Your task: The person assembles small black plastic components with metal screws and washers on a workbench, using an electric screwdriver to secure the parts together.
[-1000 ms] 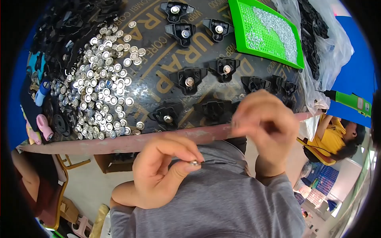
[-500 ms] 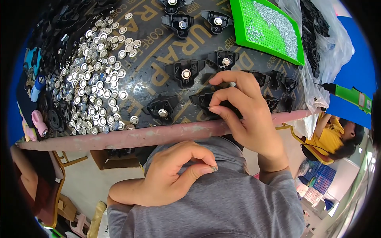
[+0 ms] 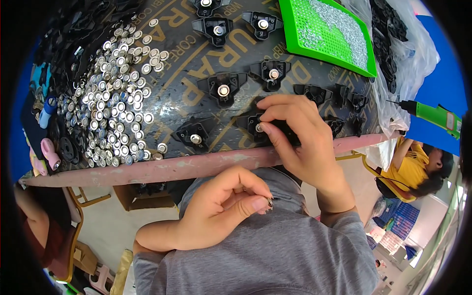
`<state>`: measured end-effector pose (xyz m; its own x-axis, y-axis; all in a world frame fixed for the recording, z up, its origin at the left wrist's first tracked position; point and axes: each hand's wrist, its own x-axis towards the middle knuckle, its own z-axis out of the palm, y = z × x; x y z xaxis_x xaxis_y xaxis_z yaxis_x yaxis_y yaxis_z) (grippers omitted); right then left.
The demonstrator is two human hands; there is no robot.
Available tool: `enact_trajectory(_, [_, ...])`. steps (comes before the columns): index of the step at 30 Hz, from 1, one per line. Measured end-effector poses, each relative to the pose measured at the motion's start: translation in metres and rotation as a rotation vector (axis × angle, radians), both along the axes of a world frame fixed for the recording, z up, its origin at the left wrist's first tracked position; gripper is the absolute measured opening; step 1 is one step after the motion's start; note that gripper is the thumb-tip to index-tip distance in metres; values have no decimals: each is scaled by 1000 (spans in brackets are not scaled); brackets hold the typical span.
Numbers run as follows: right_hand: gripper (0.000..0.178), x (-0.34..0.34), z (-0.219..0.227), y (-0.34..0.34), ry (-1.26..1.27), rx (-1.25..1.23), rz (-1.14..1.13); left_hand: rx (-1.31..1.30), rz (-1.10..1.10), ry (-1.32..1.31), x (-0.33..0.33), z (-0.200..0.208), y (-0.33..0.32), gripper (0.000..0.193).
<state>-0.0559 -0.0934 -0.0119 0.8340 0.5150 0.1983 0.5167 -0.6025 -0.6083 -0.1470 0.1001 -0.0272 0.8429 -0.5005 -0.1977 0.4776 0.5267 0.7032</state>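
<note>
My right hand (image 3: 307,140) is over a black plastic housing (image 3: 246,121) near the table's front edge. Its thumb and fingertips are closed at a round metal disc (image 3: 258,128) in that housing, partly covering both. Lower down, in front of my body, my left hand (image 3: 223,209) pinches small silver metal pieces (image 3: 269,203) between thumb and forefinger; their exact shape is hidden. Nearby housings, such as one to the left (image 3: 194,135) and one farther back (image 3: 223,89), each carry a similar disc in the middle.
A heap of loose metal discs (image 3: 120,98) spreads over the left of the table. A green tray (image 3: 290,29) of small silver parts stands at the back right. Beside it are a plastic bag (image 3: 413,64) of black parts and a green electric screwdriver (image 3: 432,117).
My right thumb and forefinger have come down onto the housing, where a disc now shows. My left fingers have shifted, and more of the metal pieces between them is visible.
</note>
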Motion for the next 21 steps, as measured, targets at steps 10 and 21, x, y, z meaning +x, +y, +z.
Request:
enact_trajectory(10, [35,-20,18,-21,3,364,187,-333,60,319,8,1,-25,20])
enact_trajectory(21, [30,-36,12,-60,-113,283,150,4,73,-33,10,4,-43,26])
